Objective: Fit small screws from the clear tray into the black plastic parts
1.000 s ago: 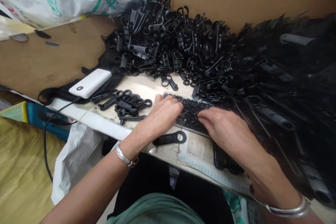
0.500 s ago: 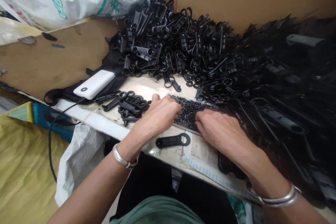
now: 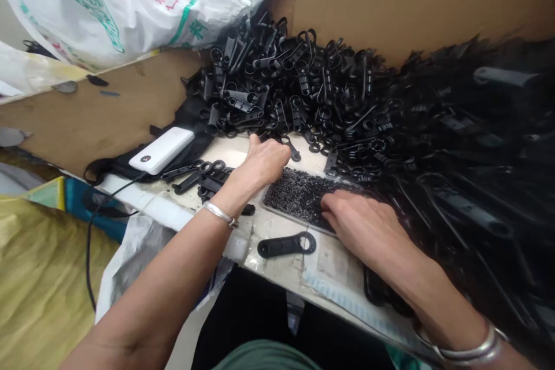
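My left hand (image 3: 269, 161) is over the far left edge of a shallow clear tray (image 3: 265, 201), beside a loose black plastic part with a ring end (image 3: 293, 150). Its fingertips point down and are hidden, so whether it touches that part cannot be told. My right hand (image 3: 359, 219) has thumb and fingers pinched together in the tray, among many tiny dark pieces (image 3: 299, 193). What the pinch holds is too small to make out. In front of the tray, a single flat black lever-like part with a ring end (image 3: 284, 245) lies on the table.
A large heap of similar black parts (image 3: 299, 81) fills the back and right. Several more (image 3: 208, 176) lie left of the tray. A white power bank (image 3: 162, 150) with a black cable (image 3: 89, 243) rests on black cloth. Cardboard (image 3: 411, 0) stands behind; a white sack (image 3: 143, 6) leans at back left.
My left hand has moved away from the tray's contents, up and forward toward the loose part by the heap. My right hand stays pinched in the tray. The view has shifted slightly.
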A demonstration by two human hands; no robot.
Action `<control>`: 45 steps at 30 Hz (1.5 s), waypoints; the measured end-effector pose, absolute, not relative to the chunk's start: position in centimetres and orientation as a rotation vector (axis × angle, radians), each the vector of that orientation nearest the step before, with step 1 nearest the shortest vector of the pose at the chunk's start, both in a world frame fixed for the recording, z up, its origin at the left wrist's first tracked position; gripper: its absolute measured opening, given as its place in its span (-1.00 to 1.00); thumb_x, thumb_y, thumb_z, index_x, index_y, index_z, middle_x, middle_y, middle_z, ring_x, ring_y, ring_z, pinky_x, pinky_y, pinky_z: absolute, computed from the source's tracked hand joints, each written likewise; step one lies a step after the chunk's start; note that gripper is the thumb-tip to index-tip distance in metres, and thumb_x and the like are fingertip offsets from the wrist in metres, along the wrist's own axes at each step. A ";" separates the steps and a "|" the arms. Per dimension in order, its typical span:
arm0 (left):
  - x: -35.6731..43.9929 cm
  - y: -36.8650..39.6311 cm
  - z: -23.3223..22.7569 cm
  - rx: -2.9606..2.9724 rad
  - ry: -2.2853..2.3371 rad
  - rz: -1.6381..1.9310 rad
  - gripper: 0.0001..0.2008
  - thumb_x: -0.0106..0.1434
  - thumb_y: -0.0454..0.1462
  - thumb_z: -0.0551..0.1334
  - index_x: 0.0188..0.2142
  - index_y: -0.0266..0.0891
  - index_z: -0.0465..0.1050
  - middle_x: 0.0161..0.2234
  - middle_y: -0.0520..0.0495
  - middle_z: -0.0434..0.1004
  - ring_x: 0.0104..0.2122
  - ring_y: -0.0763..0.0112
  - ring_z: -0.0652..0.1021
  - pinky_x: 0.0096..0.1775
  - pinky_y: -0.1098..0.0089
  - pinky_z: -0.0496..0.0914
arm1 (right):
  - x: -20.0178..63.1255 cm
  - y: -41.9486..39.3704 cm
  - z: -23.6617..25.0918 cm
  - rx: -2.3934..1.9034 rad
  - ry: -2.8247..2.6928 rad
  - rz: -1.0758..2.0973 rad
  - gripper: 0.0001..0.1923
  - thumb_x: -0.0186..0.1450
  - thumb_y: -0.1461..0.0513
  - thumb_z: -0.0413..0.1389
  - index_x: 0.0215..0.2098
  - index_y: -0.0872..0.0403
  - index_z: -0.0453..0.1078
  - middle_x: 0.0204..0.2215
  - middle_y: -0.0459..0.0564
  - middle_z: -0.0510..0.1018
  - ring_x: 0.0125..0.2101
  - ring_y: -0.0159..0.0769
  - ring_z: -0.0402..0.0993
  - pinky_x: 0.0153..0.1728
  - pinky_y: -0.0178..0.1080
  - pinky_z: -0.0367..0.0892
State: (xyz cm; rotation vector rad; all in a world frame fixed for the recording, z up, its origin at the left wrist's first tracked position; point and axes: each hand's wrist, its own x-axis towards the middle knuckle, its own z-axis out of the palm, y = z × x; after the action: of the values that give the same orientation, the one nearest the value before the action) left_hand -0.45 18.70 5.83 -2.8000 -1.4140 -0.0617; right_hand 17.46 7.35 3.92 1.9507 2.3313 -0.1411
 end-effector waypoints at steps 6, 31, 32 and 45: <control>-0.3 18.1 5.4 -2.821 -1.386 0.015 -0.75 -0.04 -0.60 0.06 -0.54 -0.35 0.43 -0.47 -0.15 0.51 -0.30 0.24 0.46 -0.17 0.16 0.09 | 17.4 7.3 3.9 1.946 2.319 -0.138 -0.90 0.34 0.26 0.01 -0.33 -0.02 0.34 -0.36 -0.12 0.44 -0.46 -0.28 0.37 -0.53 -0.27 -0.11; -0.2 17.7 4.6 -2.873 -1.286 0.027 -0.78 0.09 -0.54 0.07 -0.55 -0.35 0.41 -0.46 -0.15 0.47 -0.34 0.29 0.40 -0.23 0.26 0.05 | 15.7 5.0 6.2 2.094 2.473 -0.103 -0.85 0.34 0.34 0.03 -0.33 0.04 0.41 -0.41 -0.11 0.46 -0.45 -0.34 0.41 -0.46 -0.29 0.13; -0.2 17.7 4.6 -2.872 -1.283 0.018 -0.78 0.08 -0.55 0.07 -0.57 -0.36 0.40 -0.48 -0.13 0.45 -0.36 0.31 0.38 -0.24 0.27 0.04 | 15.5 4.7 6.2 2.124 2.495 -0.134 -0.84 0.35 0.35 0.03 -0.33 0.05 0.42 -0.41 -0.11 0.46 -0.46 -0.36 0.41 -0.45 -0.30 0.15; -0.9 15.8 5.6 -2.898 -1.519 -0.464 -0.79 0.28 -0.32 0.06 -0.32 -0.28 0.48 -0.39 -0.10 0.53 -0.39 0.33 0.46 -0.33 0.38 0.22 | 14.4 3.1 4.9 2.666 2.363 -2.161 -0.88 0.26 0.26 0.14 -0.34 0.12 0.52 -0.59 -0.11 0.52 -0.59 -0.40 0.45 -0.52 -0.40 0.37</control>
State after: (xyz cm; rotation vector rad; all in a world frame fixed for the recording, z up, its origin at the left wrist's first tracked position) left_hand -0.87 15.83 5.65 -2.8985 -1.5194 -0.4637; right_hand 14.41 3.11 4.95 2.6657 2.3627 -2.1609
